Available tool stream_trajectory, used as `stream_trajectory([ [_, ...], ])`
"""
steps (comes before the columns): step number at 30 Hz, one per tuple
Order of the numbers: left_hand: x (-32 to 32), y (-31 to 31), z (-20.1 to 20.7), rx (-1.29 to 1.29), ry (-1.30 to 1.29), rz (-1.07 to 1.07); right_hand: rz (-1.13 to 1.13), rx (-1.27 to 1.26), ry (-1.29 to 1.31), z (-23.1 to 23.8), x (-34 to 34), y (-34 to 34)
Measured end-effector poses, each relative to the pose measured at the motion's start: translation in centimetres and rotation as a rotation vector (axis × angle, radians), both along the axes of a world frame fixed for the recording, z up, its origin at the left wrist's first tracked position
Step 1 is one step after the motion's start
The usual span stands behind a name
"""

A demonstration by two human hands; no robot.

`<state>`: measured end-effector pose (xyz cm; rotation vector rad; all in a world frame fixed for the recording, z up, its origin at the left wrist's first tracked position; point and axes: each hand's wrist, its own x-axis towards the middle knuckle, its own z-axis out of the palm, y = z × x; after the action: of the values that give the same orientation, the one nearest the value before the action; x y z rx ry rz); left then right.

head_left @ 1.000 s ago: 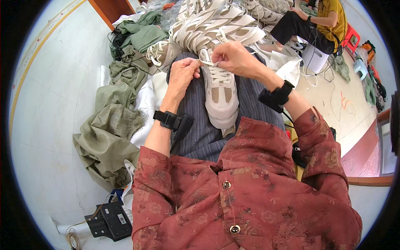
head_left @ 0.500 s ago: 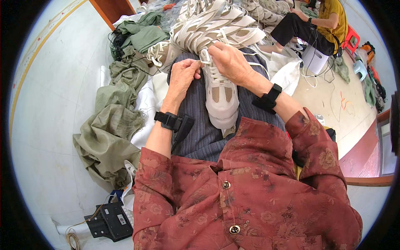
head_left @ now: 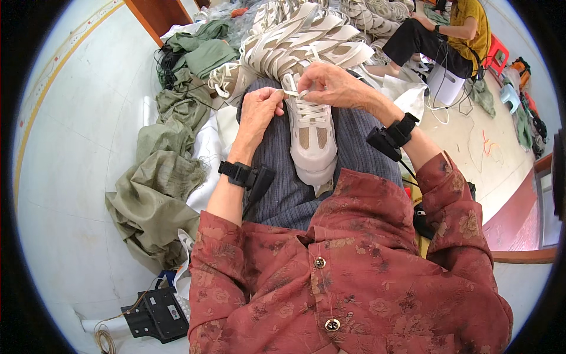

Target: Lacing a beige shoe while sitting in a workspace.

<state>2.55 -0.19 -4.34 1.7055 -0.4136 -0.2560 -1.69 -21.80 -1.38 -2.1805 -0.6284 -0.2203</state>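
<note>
A beige and white sneaker (head_left: 312,156) rests on my lap, over dark striped trousers (head_left: 265,159), its toe pointing toward me. White lace (head_left: 311,111) runs in rows across its upper. At the left of the shoe's opening, my left hand (head_left: 260,112) pinches a length of shoelace (head_left: 291,92). My right hand (head_left: 335,87) is above the tongue on the other side, thumb and forefinger closed at the same lace, which spans the small gap between both hands. Black straps with small boxes sit on both wrists.
A large heap of similar beige shoe pieces (head_left: 306,41) lies just beyond my knees. Crumpled green cloth (head_left: 159,183) is at the left. At the far right a person in a yellow top (head_left: 466,35) sits near a red stool (head_left: 498,56). A black device (head_left: 156,315) lies lower left.
My right hand has turned and shifted slightly right, its wrist moving outward. The lace is now stretched between both hands over the tongue. My left hand has barely moved.
</note>
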Motion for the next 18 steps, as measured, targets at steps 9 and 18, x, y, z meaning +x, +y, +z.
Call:
stream_trajectory([
  [9, -2.4, -1.7, 1.7, 0.280, -0.731, 0.139, -0.101, 0.178, -0.018, -0.8, -1.1, -0.1],
  [18, -2.3, -2.6, 1.5, 0.328, -0.655, 0.056, -0.310, 0.038, -0.203, -1.9, -2.5, -0.8],
])
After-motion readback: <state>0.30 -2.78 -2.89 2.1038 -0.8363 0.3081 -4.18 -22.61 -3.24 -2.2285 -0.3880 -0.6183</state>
